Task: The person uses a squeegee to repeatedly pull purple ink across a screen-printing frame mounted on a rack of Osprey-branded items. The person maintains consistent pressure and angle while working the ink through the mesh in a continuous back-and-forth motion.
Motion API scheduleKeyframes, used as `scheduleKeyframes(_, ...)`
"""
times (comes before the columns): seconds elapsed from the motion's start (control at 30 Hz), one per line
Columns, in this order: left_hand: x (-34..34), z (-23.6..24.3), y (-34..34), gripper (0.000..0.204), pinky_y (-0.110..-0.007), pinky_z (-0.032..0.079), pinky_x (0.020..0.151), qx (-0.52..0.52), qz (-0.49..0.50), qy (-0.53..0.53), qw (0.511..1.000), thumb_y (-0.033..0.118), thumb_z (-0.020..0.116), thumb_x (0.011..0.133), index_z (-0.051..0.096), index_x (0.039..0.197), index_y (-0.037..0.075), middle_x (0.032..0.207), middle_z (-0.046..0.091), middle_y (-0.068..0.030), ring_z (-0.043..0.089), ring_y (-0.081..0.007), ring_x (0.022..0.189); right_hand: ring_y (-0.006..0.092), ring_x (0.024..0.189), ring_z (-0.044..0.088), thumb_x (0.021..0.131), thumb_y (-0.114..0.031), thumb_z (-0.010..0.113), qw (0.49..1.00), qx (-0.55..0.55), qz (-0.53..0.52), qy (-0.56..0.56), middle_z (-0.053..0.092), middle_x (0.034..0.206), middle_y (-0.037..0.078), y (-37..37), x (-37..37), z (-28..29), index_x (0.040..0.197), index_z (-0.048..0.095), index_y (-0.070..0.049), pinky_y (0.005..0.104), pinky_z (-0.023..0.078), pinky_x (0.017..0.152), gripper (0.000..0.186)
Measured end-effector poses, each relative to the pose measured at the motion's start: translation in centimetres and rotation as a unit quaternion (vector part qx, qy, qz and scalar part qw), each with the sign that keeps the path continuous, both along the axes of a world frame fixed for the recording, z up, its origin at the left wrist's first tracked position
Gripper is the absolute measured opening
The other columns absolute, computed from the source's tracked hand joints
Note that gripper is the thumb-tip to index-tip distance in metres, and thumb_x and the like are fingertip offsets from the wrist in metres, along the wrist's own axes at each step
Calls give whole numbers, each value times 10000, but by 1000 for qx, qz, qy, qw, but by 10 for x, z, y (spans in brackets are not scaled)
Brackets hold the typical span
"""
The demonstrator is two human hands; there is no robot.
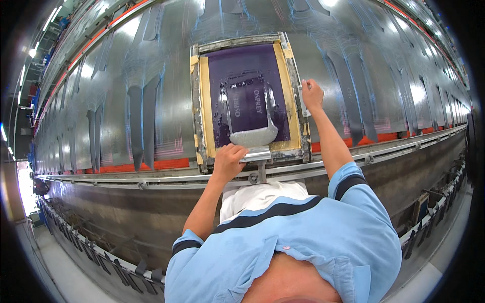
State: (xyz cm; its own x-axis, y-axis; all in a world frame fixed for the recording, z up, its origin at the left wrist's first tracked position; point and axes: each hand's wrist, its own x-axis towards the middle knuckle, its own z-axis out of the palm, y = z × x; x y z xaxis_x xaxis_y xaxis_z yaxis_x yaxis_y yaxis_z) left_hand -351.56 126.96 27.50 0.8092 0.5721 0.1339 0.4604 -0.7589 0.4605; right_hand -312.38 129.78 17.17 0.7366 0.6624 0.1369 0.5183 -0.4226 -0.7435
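A screen printing frame (196, 108) lies on the long table in front of me, its purple mesh (242, 58) edged with tan tape. Wet, clear-grey ink (255, 135) is smeared round a central rectangle and pools thickly at the near end. At the frame's near edge, my left hand (231, 159) is closed on the left end of a short metal bar (258, 153). My right hand (312, 95) is curled closed at the frame's right side, on a metal side handle (304, 103) that its fingers partly cover.
Dark flat strips (144, 118) lie in rows on the shiny grey tabletop (177, 76) to both sides, with blue streaks around them. A metal rail (369, 159) runs along the near table edge, close to my waist. Behind me, dark pieces hang from a lower rail (121, 265).
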Motion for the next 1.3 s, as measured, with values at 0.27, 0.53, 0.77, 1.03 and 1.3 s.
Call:
scheduleKeyframes(0.27, 58, 3, 125, 336, -416, 528, 791, 87, -6, -86, 992, 18, 775, 633, 736, 956, 102, 956, 741, -78, 668, -305, 882, 454, 837, 694, 984, -324, 642, 998, 59, -12, 35, 719, 843, 210, -6, -13, 33, 926, 668, -43, 502, 530, 740, 288)
scheduleKeyframes(0.53, 88, 4, 179, 285, -424, 502, 798, 90, 2, -110, 990, 26, 731, 661, 720, 934, 110, 946, 718, -61, 645, -304, 889, 393, 739, 705, 969, -325, 678, 996, 33, -1, 77, 710, 783, 195, -8, -4, 44, 902, 685, -37, 457, 522, 678, 296)
scheduleKeyframes(0.77, 33, -18, -1, 403, -408, 444, 849, 78, 44, -63, 994, -37, 718, 615, 676, 981, 127, 1059, 680, -17, 612, -249, 975, 302, 807, 700, 989, -355, 650, 996, 3, 2, 85, 720, 870, 162, -7, 0, 66, 919, 690, -29, 413, 513, 743, 335)
scheduleKeyframes(1.03, 52, 2, -9, 329, -400, 447, 871, 106, 148, 32, 983, 70, 787, 663, 719, 977, 139, 989, 703, 2, 632, -229, 982, 299, 745, 658, 993, -329, 652, 986, 117, 48, 109, 675, 815, 173, -8, -7, 23, 923, 639, -25, 426, 500, 721, 312)
scheduleKeyframes(1.3, 62, 16, 7, 283, -391, 446, 836, 85, 132, 56, 986, 91, 819, 678, 739, 942, 152, 915, 723, 10, 647, -228, 934, 365, 746, 679, 975, -328, 655, 987, 101, 33, 122, 688, 799, 178, -10, -4, 31, 914, 639, -53, 439, 512, 716, 282)
